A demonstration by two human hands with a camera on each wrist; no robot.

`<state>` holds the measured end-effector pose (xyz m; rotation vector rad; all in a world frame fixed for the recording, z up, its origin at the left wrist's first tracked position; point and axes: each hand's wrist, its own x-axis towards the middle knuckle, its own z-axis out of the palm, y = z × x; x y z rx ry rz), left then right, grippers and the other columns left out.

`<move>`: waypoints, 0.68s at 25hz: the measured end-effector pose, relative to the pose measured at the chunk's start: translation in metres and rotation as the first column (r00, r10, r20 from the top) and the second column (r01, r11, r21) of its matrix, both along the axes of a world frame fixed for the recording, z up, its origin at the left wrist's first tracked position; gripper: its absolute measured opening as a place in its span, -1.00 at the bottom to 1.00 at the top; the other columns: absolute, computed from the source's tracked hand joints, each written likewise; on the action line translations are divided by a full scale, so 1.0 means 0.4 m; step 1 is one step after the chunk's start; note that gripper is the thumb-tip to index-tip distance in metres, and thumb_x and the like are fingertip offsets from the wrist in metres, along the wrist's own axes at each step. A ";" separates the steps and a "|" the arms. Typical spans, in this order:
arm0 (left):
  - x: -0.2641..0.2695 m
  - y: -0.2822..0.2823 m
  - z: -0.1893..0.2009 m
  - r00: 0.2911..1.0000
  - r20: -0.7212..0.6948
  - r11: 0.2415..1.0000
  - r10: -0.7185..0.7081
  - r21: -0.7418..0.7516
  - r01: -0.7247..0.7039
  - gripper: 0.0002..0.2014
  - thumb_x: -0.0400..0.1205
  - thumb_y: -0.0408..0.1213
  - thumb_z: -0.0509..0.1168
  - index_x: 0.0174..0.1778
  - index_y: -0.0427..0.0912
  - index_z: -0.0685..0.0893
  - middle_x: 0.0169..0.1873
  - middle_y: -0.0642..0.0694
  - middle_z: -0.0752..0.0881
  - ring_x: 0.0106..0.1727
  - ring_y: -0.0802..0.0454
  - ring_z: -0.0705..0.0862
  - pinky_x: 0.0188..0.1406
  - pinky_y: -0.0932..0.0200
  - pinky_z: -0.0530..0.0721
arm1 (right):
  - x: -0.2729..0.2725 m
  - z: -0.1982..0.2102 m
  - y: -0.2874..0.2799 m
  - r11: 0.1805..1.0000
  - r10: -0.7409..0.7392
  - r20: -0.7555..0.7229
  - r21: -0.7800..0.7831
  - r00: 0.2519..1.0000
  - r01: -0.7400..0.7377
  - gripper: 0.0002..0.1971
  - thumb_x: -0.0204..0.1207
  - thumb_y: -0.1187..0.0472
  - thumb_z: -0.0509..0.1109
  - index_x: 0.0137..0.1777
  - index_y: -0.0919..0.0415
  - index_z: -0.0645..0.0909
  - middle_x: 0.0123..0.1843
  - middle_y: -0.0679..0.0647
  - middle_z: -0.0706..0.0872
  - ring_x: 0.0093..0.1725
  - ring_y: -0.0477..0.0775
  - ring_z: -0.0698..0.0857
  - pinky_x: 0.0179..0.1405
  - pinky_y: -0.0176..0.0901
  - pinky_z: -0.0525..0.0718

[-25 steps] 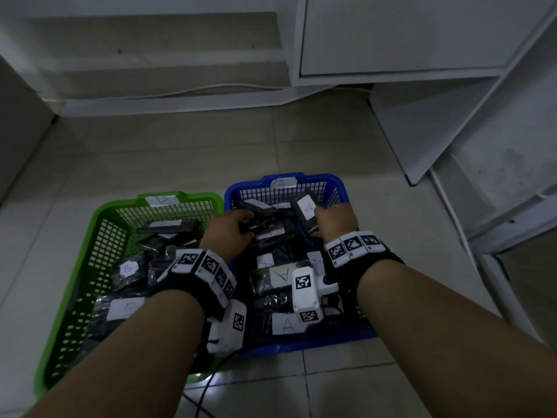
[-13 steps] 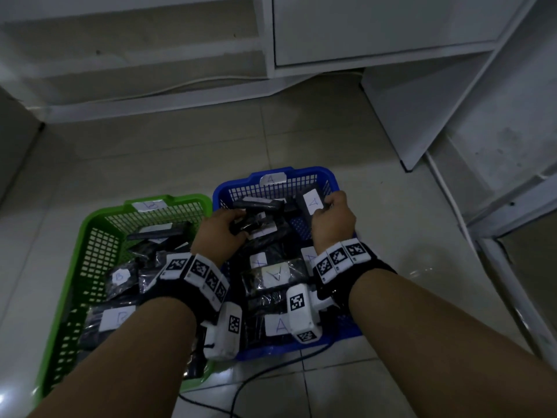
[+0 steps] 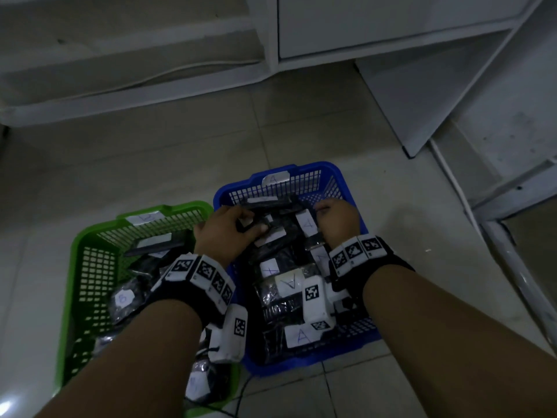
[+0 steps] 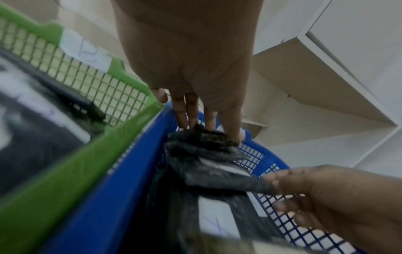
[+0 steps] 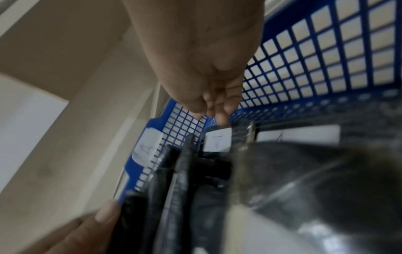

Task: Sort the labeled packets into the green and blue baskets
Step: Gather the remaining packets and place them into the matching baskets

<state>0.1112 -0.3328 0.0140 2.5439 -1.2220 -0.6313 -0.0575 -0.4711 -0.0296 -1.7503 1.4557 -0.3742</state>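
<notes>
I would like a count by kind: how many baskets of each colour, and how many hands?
Green basket: 1
Blue basket: 1
Hands: 2 (left hand, right hand)
Total: 4

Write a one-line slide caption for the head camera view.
Left hand and right hand grip packets in the blue basket; the green basket sits beside it.

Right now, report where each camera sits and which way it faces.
Head: head-worn, facing forward-down at green basket and blue basket; both forearms, left hand, right hand show.
Left wrist: looks along left fingers at the black packet they grip; right hand shows.
Right wrist: looks along right fingers at blue basket's far wall; a left fingertip shows.
Shared: both wrist views show blue basket.
</notes>
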 end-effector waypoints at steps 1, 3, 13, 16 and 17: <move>0.009 -0.006 0.001 1.000 -0.012 1.000 0.003 -0.003 -0.003 -0.62 0.54 0.26 0.22 0.14 0.14 0.64 0.18 0.05 0.59 0.22 -0.04 0.58 0.33 -0.24 0.30 | 0.009 0.008 0.007 0.999 -0.036 0.028 -0.011 0.999 0.036 -0.76 0.56 0.40 0.23 0.07 0.32 0.72 0.12 0.22 0.77 0.11 0.24 0.71 0.11 -0.19 0.60; 0.028 -0.018 -0.007 1.000 -0.027 1.000 -0.004 -0.030 0.003 -0.70 0.58 0.15 0.24 0.14 0.13 0.65 0.18 0.02 0.57 0.21 -0.06 0.60 0.37 -0.24 0.36 | 0.038 0.022 0.016 0.998 -0.063 0.127 0.009 0.990 0.062 -0.80 0.55 0.40 0.27 0.03 0.32 0.72 0.07 0.24 0.78 0.09 0.24 0.72 0.13 -0.16 0.62; 0.060 0.005 -0.016 0.993 -0.102 0.980 -0.059 -0.193 0.038 -0.71 0.55 -0.13 0.35 0.20 0.05 0.65 0.20 -0.08 0.56 0.16 -0.14 0.63 0.19 -0.28 0.59 | 0.107 0.082 0.049 0.982 0.190 -0.012 0.026 0.982 -0.190 -0.70 0.53 0.36 0.33 0.25 0.20 0.60 0.08 0.23 0.75 0.06 0.18 0.72 -0.04 -0.26 0.58; 0.084 0.033 -0.001 0.994 -0.101 0.981 -0.031 -0.192 0.011 -0.80 0.53 -0.23 0.35 0.06 0.03 0.71 0.13 -0.08 0.56 0.15 -0.15 0.62 0.14 -0.23 0.63 | 0.087 0.089 0.064 0.970 0.241 -0.075 0.044 0.968 -0.238 -0.71 0.51 0.28 0.37 0.23 0.13 0.61 0.14 0.26 0.69 0.06 0.20 0.71 0.05 -0.08 0.70; 0.093 0.044 0.008 0.995 -0.095 0.979 -0.032 -0.202 0.012 -0.81 0.53 -0.27 0.34 0.03 0.01 0.72 0.11 -0.09 0.57 0.14 -0.16 0.62 0.14 -0.23 0.63 | 0.085 0.095 0.070 0.965 0.261 -0.102 0.056 0.960 -0.256 -0.72 0.51 0.25 0.38 0.22 0.11 0.61 0.19 0.24 0.66 0.09 0.19 0.69 0.09 -0.01 0.71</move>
